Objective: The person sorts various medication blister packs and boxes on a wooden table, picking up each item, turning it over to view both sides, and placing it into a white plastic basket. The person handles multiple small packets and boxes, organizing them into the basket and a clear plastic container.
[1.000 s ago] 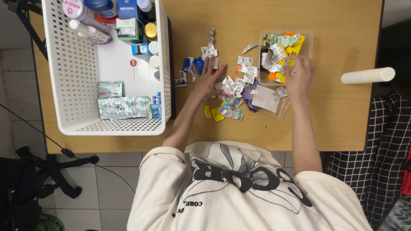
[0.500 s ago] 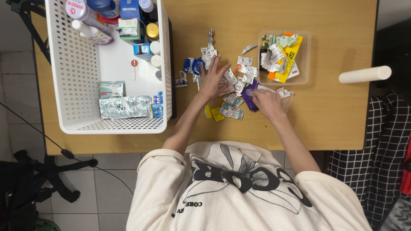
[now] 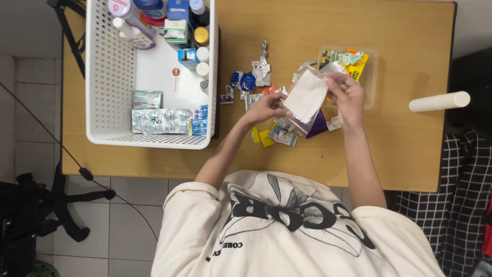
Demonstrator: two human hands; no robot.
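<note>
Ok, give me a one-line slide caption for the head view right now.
Both hands, left and right, lift a white paper packet above scattered blister packs on a wooden table, beside a white basket.

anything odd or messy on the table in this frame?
Yes. Cut blister strips and small packets lie strewn loose on the table between the white basket and the clear tub. Both hands, left and right, hold up a white sachet. No spill or damage visible.

White flat packet [image 3: 306, 96] held above the bench between both hands, silver blister strips [image 3: 161, 121] and small blue boxes [image 3: 200, 126] in white basket [image 3: 105, 77], yellow sachets [image 3: 262, 137] on bench, clear tub [image 3: 370, 77] with yellow, green packs.
</note>
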